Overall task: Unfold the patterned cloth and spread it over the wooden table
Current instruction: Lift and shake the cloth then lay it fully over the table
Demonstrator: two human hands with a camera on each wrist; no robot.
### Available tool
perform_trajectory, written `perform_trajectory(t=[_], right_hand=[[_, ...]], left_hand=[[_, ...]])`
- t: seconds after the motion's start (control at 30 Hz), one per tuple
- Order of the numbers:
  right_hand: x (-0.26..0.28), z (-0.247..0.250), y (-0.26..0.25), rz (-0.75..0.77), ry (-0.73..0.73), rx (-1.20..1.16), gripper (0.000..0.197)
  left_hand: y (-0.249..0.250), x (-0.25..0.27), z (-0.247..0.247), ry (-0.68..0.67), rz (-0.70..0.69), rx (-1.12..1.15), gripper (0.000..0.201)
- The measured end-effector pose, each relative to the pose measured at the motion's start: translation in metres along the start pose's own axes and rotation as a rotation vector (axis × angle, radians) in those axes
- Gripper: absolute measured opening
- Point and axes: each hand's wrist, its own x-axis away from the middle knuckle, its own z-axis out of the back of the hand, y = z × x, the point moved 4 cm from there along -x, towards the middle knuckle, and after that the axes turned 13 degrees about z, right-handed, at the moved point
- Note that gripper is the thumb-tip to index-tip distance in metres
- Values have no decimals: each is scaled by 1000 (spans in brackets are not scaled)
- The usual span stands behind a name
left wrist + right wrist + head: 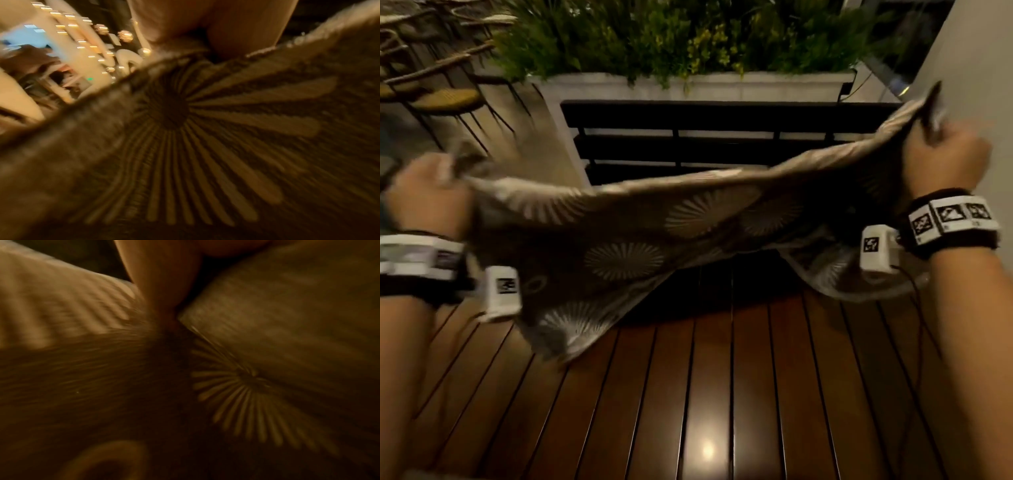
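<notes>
Both fists grip our patterned cloth (626, 240): left hand (428, 198) at its left end, right hand (945, 161) at its right. It hangs stretched between them above the wooden table (722, 394)

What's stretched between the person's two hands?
The patterned cloth, held up over the wooden table: the left hand grips one end, the right hand the other. The head view shows it.

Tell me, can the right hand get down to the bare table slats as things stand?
Probably not yet: the right hand grips the patterned cloth, raised above the wooden table.
</notes>
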Motion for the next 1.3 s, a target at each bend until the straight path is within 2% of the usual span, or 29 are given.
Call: perform_trajectory(t=[0.03,0.07,0.1,0.13,0.17,0.2,0.27,0.33,0.37,0.4,0.43,0.47,0.5,0.53,0.6,0.63,0.7,0.77,0.8,0.87,0.93,1.0,1.07,1.13,1.17,1.2,1.23,1.27,1.3], right_hand=[[10,-11,-3,28,-36,-45,49],[22,-19,-4,60,-49,-97,48],[39,-30,-2,99,-77,-145,44],[59,-38,1,139,-148,-169,38],[83,-50,6,169,-284,-149,34],[113,-66,14,183,-498,-99,32],[186,-92,25,176,-1028,-36,32],[255,-102,28,201,-1380,-15,44],[284,-103,26,237,-1483,8,49],[308,-102,21,272,-1551,44,52],[326,-99,10,293,-1592,59,51],[344,-96,-4,299,-1630,44,49],[359,-93,-18,311,-1663,-12,48],[373,-93,-32,308,-1706,-95,46],[388,-85,-67,286,-1775,-330,39],[389,-83,-79,239,-1786,-461,34],[373,-81,-88,30,-1731,-684,30],[341,-91,-68,-161,-1534,-711,30],[320,-98,-50,-168,-1393,-638,28],[280,-108,-10,-88,-1151,-375,17],[250,-111,27,-74,-992,-71,17],[233,-117,60,-279,-936,21,36],[227,-129,80,-553,-898,-61,58],[228,-145,84,-783,-851,-268,75],[232,-154,81,-868,-840,-349,80],[235,-162,78,-914,-838,-405,81],[238,-168,71,-933,-853,-456,78],[240,-175,63,-912,-879,-508,67],[239,-180,49,-856,-866,-553,47]], left_hand=[[16,15,2,-4,15,25,50],[37,41,3,-82,-19,59,35],[49,60,-6,-172,-87,93,26],[47,78,-32,-319,-145,67,17],[53,111,-55,-484,-203,-9,13],[39,135,-80,-687,-215,-134,14],[-10,168,-140,-977,-276,-537,21],[-74,189,-194,-1163,-190,-836,16],[-98,195,-223,-1238,-184,-851,19],[-103,197,-234,-1234,-105,-882,25],[-85,205,-231,-1210,-123,-898,35],[-64,214,-229,-1180,-225,-883,48],[-29,226,-225,-1151,-325,-778,58],[3,239,-226,-1134,-357,-625,64],[78,270,-214,-1072,-410,-341,63],[95,288,-217,-1080,-428,-217,64],[112,321,-229,-1084,-464,-106,80],[103,346,-245,-1095,-411,-218,92],[96,355,-250,-1056,-434,-339,95],[80,372,-250,-991,-548,-518,101],[62,385,-241,-1029,-617,-594,107],[39,391,-231,-1052,-656,-599,118],[16,386,-214,-970,-723,-632,125],[-12,380,-199,-998,-612,-719,123],[-21,374,-197,-985,-623,-730,117],[-21,368,-195,-1079,-622,-725,108],[-14,360,-194,-1138,-641,-679,94],[3,350,-189,-1150,-643,-594,79],[24,336,-190,-1159,-586,-505,72]])
